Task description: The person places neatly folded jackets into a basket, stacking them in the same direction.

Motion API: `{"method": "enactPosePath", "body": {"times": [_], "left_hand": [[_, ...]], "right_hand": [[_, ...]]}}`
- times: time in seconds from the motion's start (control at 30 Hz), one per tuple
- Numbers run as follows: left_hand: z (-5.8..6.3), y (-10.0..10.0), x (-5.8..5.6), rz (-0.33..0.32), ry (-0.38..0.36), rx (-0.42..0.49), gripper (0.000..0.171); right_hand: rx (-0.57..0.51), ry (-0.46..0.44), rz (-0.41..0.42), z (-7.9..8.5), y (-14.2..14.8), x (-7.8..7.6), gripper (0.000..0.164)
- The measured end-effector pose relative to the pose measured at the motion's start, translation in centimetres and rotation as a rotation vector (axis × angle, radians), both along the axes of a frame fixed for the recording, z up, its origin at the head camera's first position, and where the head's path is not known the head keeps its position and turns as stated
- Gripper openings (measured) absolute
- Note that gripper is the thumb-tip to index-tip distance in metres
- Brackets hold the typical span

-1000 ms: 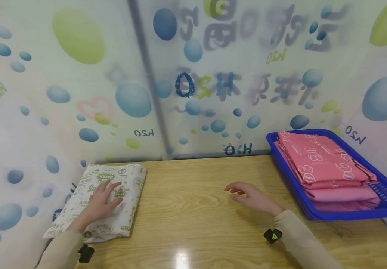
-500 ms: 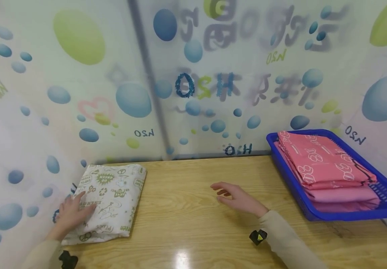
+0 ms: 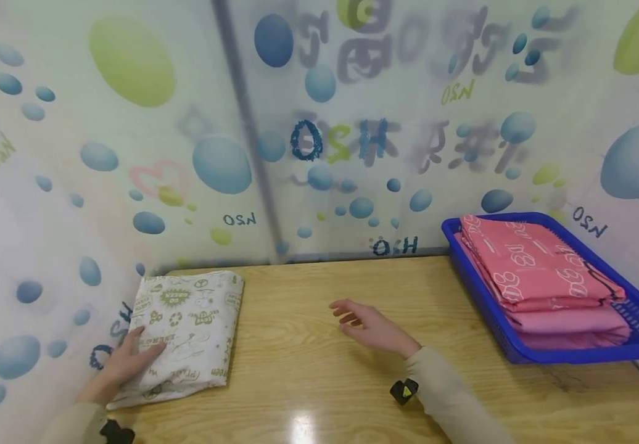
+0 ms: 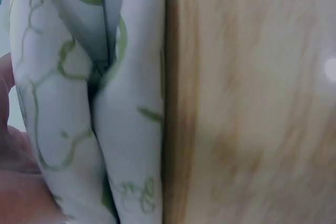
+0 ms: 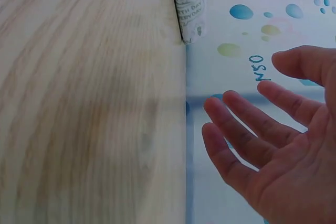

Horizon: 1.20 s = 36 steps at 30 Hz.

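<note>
A folded white cloth (image 3: 197, 345) with green lettering and drawings lies at the left of the wooden table. My left hand (image 3: 125, 364) rests at its left edge, thumb over the top face, fingers extended along the side. In the left wrist view the layered folds of the cloth (image 4: 126, 114) fill the left half, and only a little of the left hand (image 4: 21, 182) shows beside them. My right hand (image 3: 372, 327) hovers over the middle of the table with relaxed, spread fingers. Nothing is in the right hand (image 5: 283, 150) in the right wrist view.
At the right a blue plastic basket (image 3: 477, 320) holds folded pink cloths (image 3: 536, 265) with white print. Behind the table (image 3: 297, 345) stands a wall covering (image 3: 319, 185) with blue and green dots. It also runs along the left side, close to the white cloth.
My left hand has drawn back from the cloth's top to its left edge. The cloth's left corner has folded in and the cloth has shifted slightly right. The right hand has moved left.
</note>
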<state>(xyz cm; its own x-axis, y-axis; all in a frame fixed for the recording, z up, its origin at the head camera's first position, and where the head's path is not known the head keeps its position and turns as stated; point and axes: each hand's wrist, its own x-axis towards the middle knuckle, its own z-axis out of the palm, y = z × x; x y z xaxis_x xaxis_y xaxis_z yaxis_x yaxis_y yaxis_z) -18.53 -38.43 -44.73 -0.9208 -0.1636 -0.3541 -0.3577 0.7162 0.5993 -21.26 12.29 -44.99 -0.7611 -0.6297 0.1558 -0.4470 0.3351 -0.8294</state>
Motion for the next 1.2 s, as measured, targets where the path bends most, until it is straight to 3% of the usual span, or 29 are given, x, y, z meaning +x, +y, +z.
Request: {"method": "enactPosePath", "body": {"times": [0.27, 0.47, 0.77, 1.2], "left_hand": [[-0.8, 1.2, 0.3, 0.013, 0.075, 0.041, 0.112], [-0.9, 2.7, 0.5, 0.022, 0.069, 0.258, 0.116], [-0.5, 4.0, 1.4, 0.000, 0.026, 0.559, 0.099], [-1.2, 6.2, 1.9, -0.009, 0.018, 0.641, 0.101]], "right_hand": [[0.018, -0.006, 0.004, -0.7, -1.4, -0.1, 0.040], [0.038, -0.013, 0.006, -1.3, -1.7, -0.3, 0.040], [0.082, -0.002, 0.029, -1.7, -1.9, -1.2, 0.039], [0.124, -0.053, 0.040, -1.7, -3.5, -2.1, 0.039]]}}
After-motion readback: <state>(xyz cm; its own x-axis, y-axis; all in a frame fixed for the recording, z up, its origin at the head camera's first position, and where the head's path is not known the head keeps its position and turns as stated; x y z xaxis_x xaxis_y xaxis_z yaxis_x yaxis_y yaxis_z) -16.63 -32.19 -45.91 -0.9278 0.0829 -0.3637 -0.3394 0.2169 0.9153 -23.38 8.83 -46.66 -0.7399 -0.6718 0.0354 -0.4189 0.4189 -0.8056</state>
